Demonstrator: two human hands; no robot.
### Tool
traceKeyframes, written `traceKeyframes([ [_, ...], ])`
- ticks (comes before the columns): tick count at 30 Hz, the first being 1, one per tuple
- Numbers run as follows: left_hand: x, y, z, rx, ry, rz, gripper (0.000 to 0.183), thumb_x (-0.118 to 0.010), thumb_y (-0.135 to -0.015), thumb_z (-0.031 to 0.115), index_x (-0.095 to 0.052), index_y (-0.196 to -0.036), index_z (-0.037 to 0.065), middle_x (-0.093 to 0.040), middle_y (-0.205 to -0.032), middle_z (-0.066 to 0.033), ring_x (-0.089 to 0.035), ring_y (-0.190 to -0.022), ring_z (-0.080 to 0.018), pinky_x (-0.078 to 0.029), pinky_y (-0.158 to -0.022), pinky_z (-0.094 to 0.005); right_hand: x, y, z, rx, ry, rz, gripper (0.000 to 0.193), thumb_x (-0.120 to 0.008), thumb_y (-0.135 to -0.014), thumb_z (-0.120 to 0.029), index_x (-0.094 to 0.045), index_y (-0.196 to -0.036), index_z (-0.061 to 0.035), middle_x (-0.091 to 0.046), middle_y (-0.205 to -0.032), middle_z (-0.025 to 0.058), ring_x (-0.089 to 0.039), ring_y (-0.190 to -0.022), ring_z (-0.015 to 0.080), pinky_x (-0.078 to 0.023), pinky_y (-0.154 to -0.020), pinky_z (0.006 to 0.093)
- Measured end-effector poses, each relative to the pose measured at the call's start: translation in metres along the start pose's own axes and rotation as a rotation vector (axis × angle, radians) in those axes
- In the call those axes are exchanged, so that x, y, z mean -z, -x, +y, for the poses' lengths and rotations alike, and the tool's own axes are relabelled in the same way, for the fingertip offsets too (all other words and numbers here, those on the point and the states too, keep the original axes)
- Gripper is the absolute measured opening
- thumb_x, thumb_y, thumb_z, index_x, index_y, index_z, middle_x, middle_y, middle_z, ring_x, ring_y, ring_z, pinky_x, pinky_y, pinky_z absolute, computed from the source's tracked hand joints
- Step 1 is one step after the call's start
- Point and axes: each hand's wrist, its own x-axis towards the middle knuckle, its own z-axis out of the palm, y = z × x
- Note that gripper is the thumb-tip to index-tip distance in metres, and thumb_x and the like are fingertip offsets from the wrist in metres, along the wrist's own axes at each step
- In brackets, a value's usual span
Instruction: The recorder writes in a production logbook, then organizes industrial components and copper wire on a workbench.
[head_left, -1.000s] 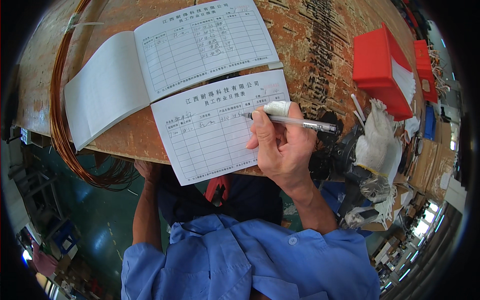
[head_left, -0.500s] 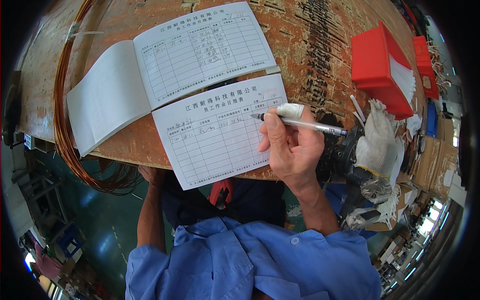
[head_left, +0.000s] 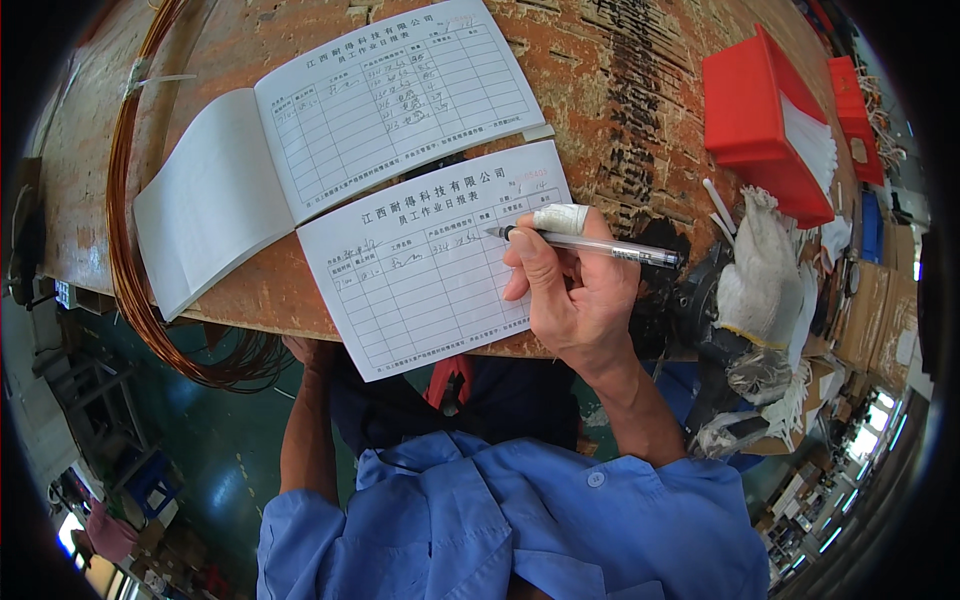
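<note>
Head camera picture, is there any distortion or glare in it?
Head view: the table bows along its near edge and the picture corners go black; head view: a window at lower right is washed out, while the lower form looks evenly lit.

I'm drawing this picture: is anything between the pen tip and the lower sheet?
Nothing visible is in the way. The right hand holds the pen with its tip over the lower sheet; I can't tell whether it touches.

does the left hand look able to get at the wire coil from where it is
Probably yes: the left hand is partly hidden at the table edge, close beside the coil's lower loops, with nothing visible between them. Whether it holds something is hidden.
</note>
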Motion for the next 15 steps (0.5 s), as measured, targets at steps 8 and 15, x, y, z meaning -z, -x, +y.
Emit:
traceKeyframes([
  [8,0.006,0.002,0.001,-0.017,0.021,-0.004,0.073,-0.07,-0.087,0.054,-0.056,-0.141,0.007,-0.057,-0.136,-0.0175,-0.052,-0.127,-0.0396,-0.042,-0.103,-0.0544,0.0,0.002,0.0,0.005,0.028,-0.023,0.022,-0.069,-0.102,-0.015,-0.061,-0.1,0.006,-0.071,-0.076,0.0093,-0.07,-0.059,0.0094,-0.055,-0.049,0.0233],
  [15,0.009,-0.002,-0.004,-0.028,0.037,-0.008,0.073,-0.071,-0.087,0.054,-0.056,-0.14,0.007,-0.057,-0.136,-0.0174,-0.052,-0.126,-0.0395,-0.042,-0.103,-0.0544,-0.001,0.001,0.0,0.006,0.001,0.02,0.021,-0.069,-0.102,-0.014,-0.061,-0.098,0.0049,-0.07,-0.075,0.0093,-0.07,-0.06,0.0093,-0.054,-0.049,0.0232],
])
